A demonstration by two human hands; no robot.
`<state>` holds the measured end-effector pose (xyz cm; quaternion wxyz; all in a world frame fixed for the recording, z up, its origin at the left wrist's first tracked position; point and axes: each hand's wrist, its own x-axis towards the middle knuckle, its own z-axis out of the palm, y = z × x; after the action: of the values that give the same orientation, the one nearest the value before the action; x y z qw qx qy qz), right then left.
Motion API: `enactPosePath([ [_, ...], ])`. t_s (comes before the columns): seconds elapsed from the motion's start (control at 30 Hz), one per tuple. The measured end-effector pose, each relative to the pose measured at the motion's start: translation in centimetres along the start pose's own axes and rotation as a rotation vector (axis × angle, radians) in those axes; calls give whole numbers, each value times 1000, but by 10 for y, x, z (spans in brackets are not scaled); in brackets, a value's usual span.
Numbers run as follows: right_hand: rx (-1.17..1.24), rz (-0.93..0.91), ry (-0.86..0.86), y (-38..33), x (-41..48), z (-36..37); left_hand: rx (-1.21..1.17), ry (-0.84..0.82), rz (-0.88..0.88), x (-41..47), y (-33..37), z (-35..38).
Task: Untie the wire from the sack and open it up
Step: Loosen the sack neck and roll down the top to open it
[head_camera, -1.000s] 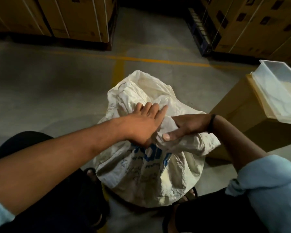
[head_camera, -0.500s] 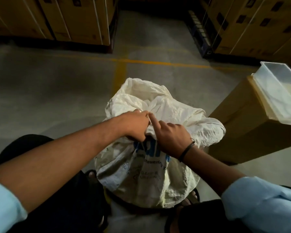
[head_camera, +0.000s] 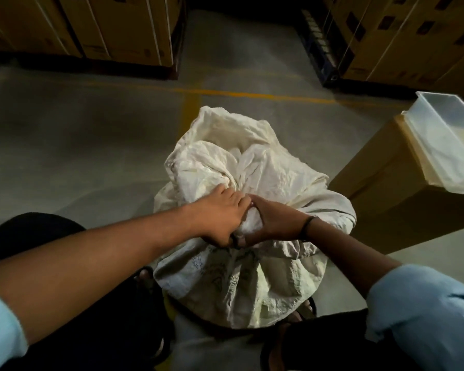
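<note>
2 hands — left hand (head_camera: 220,215), right hand (head_camera: 275,223) — clutching 1 sack (head_camera: 252,277) neck.

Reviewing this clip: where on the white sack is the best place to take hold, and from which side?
Best at the gathered neck of the sack, coming from above on the near side. There the cloth bunches into a narrow twist a hand can close around; the loose top beyond it only flops. The left hand and right hand both grip there. No wire can be made out.

Around you a dim grey concrete floor (head_camera: 78,145), a yellow painted line (head_camera: 252,94) crossing it, strapped cardboard cartons (head_camera: 113,25) stacked at the far side, a clear plastic tub (head_camera: 450,140) atop a brown box (head_camera: 391,188) on your right.
</note>
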<state>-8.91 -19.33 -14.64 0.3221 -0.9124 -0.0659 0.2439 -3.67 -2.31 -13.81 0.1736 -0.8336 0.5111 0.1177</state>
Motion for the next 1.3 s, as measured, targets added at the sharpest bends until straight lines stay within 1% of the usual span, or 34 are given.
enactPosePath([
  [0.07, -143, 29, 38, 1, 2, 7, -68, -165, -13, -5, 5, -3],
  [0.13, -245, 39, 85, 1, 5, 17, -167, -239, -26, -7, 4, -6],
  [0.2, -363, 54, 177, -1, 6, 25, -261, -237, -34, -3, -2, -9],
  [0.27, -524, 25, 278, -2, 6, 34, -323, -211, -54, 4, -14, -9],
  [0.4, -810, -166, 494, 6, 17, 58, -336, -177, -184, 11, -19, -13],
  [0.43, -855, -202, 552, 9, 19, 61, -315, -156, -210, 11, -17, -12],
  [0.5, -909, -268, 654, 14, 21, 65, -271, -116, -207, 11, -12, -10],
  [0.57, -901, -303, 681, 19, 24, 67, -240, -95, -187, 11, -10, -7],
  [0.63, -790, -286, 602, 19, 24, 65, -245, -83, -191, 11, -11, -3],
  [0.73, -556, -188, 353, 15, 23, 51, -283, -42, -198, 10, -10, 4],
  [0.8, -443, -164, 232, 15, 25, 37, -306, -6, -196, 9, -11, 8],
  [0.87, -313, -135, 71, 9, 24, 26, -270, 4, -198, 9, -15, 10],
  [0.93, -264, -129, -79, 3, 22, 11, -198, 22, -173, 10, -15, 13],
  [0.97, -229, -99, -108, 0, 19, 3, -165, 45, -162, 10, -13, 14],
  [1.03, -76, 12, -89, -3, 14, -14, -126, 88, -137, 8, -8, 13],
  [1.1, 13, 123, -86, -1, 14, -24, -97, 84, -108, 6, -4, 11],
  [1.17, -38, 154, -131, 3, 20, -22, -71, 23, -69, 3, -1, 6],
  [1.23, -196, 210, -159, 11, 33, -13, -87, -56, -34, 0, 3, -3],
  [1.27, -267, 239, -115, 17, 39, -11, -99, -89, -15, -2, 5, -8],
  [1.3, -312, 275, -29, 21, 42, -13, -109, -122, 5, -5, 5, -13],
])
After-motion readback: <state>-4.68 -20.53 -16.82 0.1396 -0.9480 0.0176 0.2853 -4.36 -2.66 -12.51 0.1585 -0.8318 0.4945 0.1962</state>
